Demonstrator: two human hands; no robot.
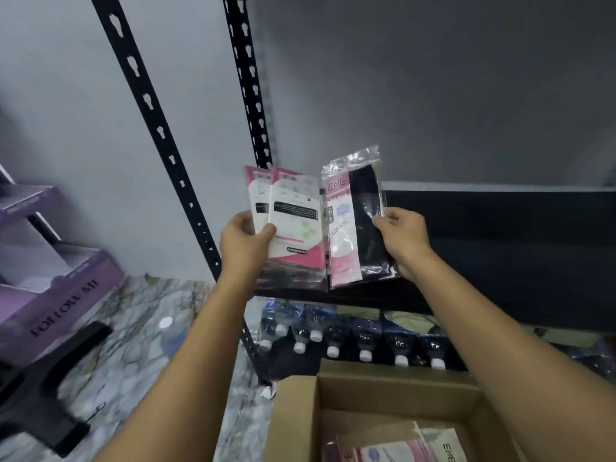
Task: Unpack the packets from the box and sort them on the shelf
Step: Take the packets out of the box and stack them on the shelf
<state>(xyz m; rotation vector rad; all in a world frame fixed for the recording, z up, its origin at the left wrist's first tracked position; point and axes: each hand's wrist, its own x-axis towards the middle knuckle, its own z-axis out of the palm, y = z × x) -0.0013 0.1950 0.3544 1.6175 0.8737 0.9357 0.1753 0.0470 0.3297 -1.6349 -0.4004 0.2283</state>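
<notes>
Bottom right of the frame, closest in: an open brown cardboard box (300, 411) with a few more pink-and-white packets (393, 448) lying flat in it. Just past the box there's a row of clear plastic water bottles with white caps (366, 341) on the rack's low level. At the left edge sits a purple printed carton (60, 305) on the marble-pattern floor (140, 328).

Both arms reach up to mid-frame. The left hand (245, 241) has its thumb across the front and fingers curled behind two overlapping pink-and-white packets with their printed backs showing (293, 221). The right hand (403, 241) pinches the right edge of a clear plastic packet with black fabric and a pink card inside (356, 221). All three are upright and side by side, nearly touching, in front of the left end of the black metal shelf (500, 228). Behind that are the slotted black uprights (160, 135) and a grey wall (433, 78).
</notes>
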